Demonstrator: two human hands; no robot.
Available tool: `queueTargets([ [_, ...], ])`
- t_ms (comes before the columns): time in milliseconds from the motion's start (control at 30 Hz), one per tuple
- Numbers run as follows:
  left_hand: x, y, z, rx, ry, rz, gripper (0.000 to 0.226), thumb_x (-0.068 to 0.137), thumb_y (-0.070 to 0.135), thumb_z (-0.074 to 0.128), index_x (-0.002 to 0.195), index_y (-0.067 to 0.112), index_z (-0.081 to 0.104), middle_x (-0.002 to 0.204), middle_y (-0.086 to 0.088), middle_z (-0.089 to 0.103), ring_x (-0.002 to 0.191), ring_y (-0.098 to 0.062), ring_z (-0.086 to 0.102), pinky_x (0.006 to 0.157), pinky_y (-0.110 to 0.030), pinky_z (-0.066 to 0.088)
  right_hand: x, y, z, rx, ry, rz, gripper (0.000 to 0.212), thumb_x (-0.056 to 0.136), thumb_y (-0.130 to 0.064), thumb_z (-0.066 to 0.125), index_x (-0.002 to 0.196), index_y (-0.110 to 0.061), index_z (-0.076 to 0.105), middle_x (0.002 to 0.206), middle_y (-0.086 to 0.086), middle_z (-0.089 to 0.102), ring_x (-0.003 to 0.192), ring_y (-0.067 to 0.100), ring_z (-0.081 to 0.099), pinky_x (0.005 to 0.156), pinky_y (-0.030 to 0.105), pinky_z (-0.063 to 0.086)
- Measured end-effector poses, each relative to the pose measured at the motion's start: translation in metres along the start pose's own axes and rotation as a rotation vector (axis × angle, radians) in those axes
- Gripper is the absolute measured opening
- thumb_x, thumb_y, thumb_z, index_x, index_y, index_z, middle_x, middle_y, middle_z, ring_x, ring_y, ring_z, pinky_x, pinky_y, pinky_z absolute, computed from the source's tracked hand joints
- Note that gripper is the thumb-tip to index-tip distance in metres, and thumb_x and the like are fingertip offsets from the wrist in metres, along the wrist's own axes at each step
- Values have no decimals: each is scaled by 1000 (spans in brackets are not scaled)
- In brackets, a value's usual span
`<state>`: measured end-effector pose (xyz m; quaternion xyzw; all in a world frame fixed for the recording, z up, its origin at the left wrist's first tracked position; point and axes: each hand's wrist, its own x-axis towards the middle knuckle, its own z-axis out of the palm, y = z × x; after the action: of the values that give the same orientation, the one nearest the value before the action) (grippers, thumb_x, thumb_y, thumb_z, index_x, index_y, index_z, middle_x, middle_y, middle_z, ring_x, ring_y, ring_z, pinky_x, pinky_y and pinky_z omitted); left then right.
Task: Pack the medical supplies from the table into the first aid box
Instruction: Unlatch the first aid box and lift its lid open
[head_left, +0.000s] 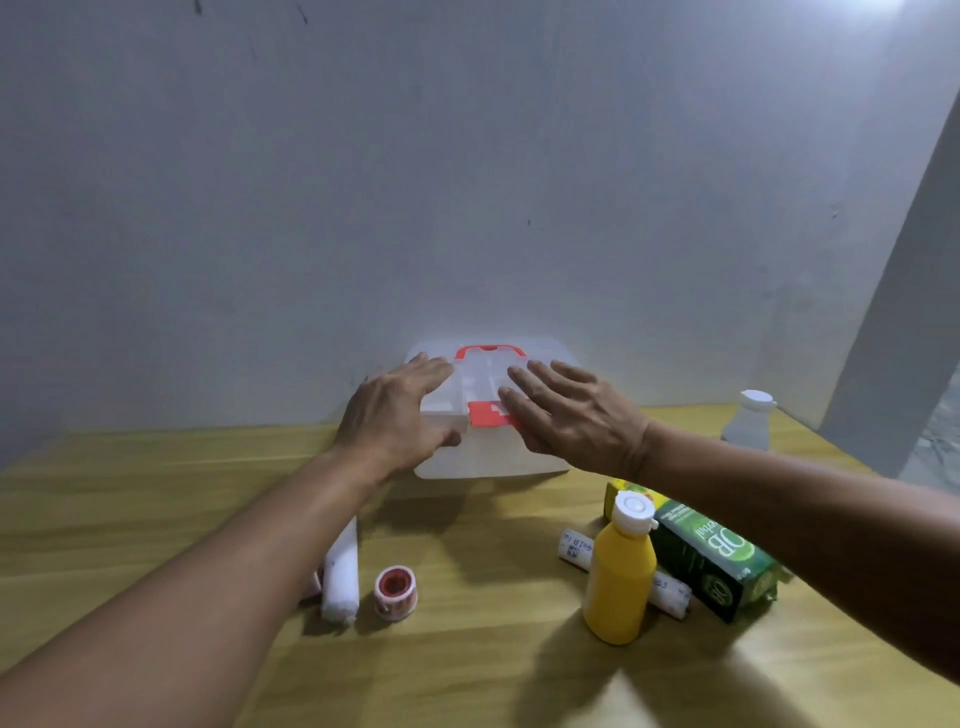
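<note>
A translucent white first aid box (488, 457) with a red handle and red front latch stands shut at the back of the wooden table (156, 493). My left hand (400, 415) rests flat on its left side, fingers spread over the lid. My right hand (576, 415) hovers flat over its right side, fingers apart. On the table lie a white bandage roll (341, 577), a red-cored tape roll (396, 592), a yellow bottle (621, 577) with a white cap, a green box (711, 561) and a white tube (576, 551) behind the bottle.
A clear bottle (748, 423) with a white cap stands at the table's back right. A pale wall rises right behind the box. The table's right edge runs diagonally near the clear bottle, with floor beyond it.
</note>
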<state>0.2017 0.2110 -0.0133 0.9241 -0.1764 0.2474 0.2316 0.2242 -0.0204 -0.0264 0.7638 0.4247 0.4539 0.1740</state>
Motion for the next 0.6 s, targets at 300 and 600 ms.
queueTargets([
  [300,-12,3,10,-375,20,-327,123,75,23,80,149,29,-18,163,-1,7,147,-26,18,117,-45,25,28,-1,-38,340,-203,317,45,99,-32,28,108,-5,63,112,17,70,100,37,67,84,51,54],
  [600,-23,0,5,-331,-34,-345,109,83,55,60,149,22,-19,163,-3,-1,147,-30,17,116,-51,26,72,35,-66,489,-131,647,26,100,-23,47,115,-12,65,85,10,69,58,21,57,48,26,37],
])
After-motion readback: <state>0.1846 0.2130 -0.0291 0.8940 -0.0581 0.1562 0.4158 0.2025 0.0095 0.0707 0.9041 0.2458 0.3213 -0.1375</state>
